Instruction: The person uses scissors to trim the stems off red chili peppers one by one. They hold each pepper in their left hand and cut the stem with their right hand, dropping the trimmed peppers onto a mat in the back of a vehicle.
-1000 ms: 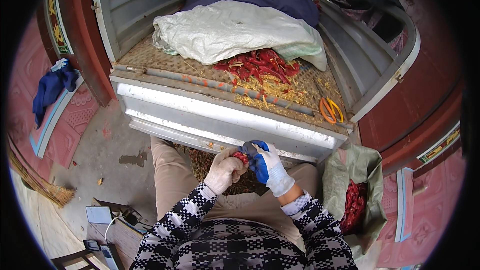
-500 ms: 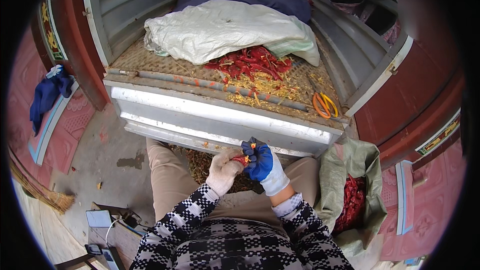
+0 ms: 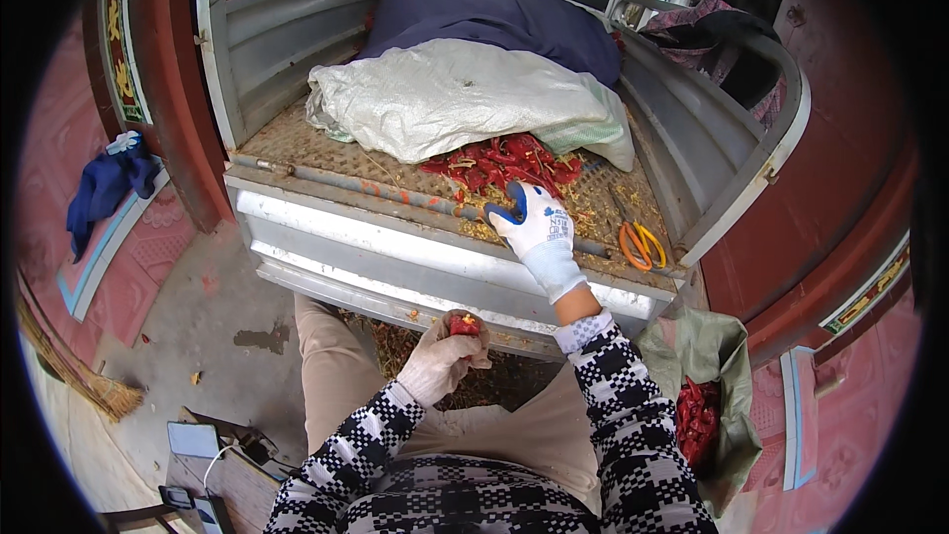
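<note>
My left hand (image 3: pixel 441 360), in a pale knit glove, is closed around a red chili pepper (image 3: pixel 465 324) in front of the truck bed's lower edge. My right hand (image 3: pixel 535 225) wears a white glove with a blue coated palm. It reaches over the bed's edge, thumb and forefinger apart, at the near side of a heap of red chili peppers (image 3: pixel 494 160). The back of the glove hides some fingers; nothing shows in the grasp. Yellow seeds and bits lie scattered around the heap.
A white woven sack (image 3: pixel 465 99) and dark blue cloth (image 3: pixel 494 25) cover the load. Orange-handled scissors (image 3: pixel 638 245) lie at the bed's right corner. A green woven sack (image 3: pixel 727 356) holding peppers stands at my right. Phones and a cable rest on a small table (image 3: pixel 232 485) lower left.
My right hand has left my left hand and moved up and forward to the pepper heap. My left hand keeps its pepper, now turned upward. The view has tilted up slightly.
</note>
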Demonstrator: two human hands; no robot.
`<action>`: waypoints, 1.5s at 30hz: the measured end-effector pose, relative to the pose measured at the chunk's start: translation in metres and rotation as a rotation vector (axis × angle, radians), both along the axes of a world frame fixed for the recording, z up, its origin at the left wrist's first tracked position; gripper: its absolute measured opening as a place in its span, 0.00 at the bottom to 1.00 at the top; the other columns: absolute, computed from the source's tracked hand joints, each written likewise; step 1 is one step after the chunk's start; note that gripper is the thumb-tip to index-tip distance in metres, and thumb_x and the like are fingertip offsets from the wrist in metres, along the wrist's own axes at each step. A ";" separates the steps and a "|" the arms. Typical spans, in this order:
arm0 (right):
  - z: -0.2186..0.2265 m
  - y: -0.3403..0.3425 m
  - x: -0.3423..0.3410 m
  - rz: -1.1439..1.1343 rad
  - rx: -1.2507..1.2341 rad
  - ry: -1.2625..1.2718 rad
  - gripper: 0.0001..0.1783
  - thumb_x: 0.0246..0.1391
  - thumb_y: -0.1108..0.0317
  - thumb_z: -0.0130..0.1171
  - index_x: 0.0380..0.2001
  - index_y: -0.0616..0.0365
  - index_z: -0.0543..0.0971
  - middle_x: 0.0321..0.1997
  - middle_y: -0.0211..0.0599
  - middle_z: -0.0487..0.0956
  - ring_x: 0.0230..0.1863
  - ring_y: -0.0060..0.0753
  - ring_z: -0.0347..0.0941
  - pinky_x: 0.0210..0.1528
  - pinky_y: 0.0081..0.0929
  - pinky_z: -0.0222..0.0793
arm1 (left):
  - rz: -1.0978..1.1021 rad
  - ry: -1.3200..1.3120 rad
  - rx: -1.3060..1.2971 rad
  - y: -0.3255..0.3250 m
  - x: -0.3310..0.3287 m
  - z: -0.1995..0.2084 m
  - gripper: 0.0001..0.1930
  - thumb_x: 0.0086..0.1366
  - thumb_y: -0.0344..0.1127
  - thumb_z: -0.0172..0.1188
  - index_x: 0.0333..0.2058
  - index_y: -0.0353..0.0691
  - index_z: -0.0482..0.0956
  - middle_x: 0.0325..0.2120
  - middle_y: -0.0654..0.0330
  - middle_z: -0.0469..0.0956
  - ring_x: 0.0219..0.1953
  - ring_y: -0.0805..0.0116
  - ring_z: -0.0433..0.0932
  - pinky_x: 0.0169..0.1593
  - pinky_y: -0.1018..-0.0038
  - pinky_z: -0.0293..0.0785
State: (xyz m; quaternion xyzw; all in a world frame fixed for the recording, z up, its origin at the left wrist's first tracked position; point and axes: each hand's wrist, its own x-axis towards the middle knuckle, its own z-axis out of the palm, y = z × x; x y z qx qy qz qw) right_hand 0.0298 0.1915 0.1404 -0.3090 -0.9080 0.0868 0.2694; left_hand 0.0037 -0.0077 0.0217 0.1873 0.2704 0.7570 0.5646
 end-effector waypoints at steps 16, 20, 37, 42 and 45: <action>0.023 0.067 -0.005 -0.023 -0.650 0.190 0.20 0.49 0.62 0.64 0.43 0.62 0.80 0.31 0.39 0.82 0.27 0.29 0.77 0.28 0.26 0.73 | 0.203 0.051 0.127 -0.017 -0.024 0.017 0.13 0.58 0.24 0.56 0.43 0.34 0.70 0.36 0.54 0.75 0.38 0.64 0.77 0.48 0.69 0.77; 0.038 0.056 0.023 0.001 -0.660 0.095 0.19 0.49 0.63 0.64 0.42 0.64 0.80 0.30 0.39 0.82 0.28 0.29 0.77 0.31 0.26 0.72 | 0.300 0.187 0.099 -0.014 -0.021 0.025 0.14 0.57 0.21 0.55 0.43 0.32 0.70 0.42 0.53 0.75 0.45 0.64 0.75 0.54 0.71 0.72; -0.005 -0.040 0.069 0.500 -1.204 -0.086 0.16 0.61 0.62 0.53 0.42 0.64 0.80 0.30 0.34 0.81 0.21 0.21 0.70 0.26 0.15 0.67 | 0.190 0.348 -0.010 0.001 -0.019 0.026 0.24 0.62 0.25 0.51 0.58 0.31 0.65 0.47 0.53 0.73 0.42 0.68 0.76 0.49 0.75 0.74; -0.027 -0.048 0.092 0.610 -0.656 0.118 0.26 0.50 0.65 0.65 0.53 0.57 0.75 0.44 0.37 0.78 0.35 0.29 0.72 0.38 0.25 0.72 | 0.032 -0.095 0.062 0.004 -0.016 0.012 0.22 0.61 0.26 0.53 0.55 0.31 0.67 0.43 0.55 0.74 0.37 0.66 0.78 0.43 0.70 0.79; -0.044 -0.056 0.091 0.616 -0.227 0.057 0.33 0.41 0.65 0.69 0.55 0.53 0.75 0.48 0.44 0.75 0.45 0.48 0.74 0.48 0.40 0.73 | -0.040 -0.146 0.100 0.003 -0.010 0.018 0.21 0.62 0.26 0.53 0.55 0.32 0.66 0.44 0.53 0.75 0.39 0.64 0.79 0.43 0.68 0.80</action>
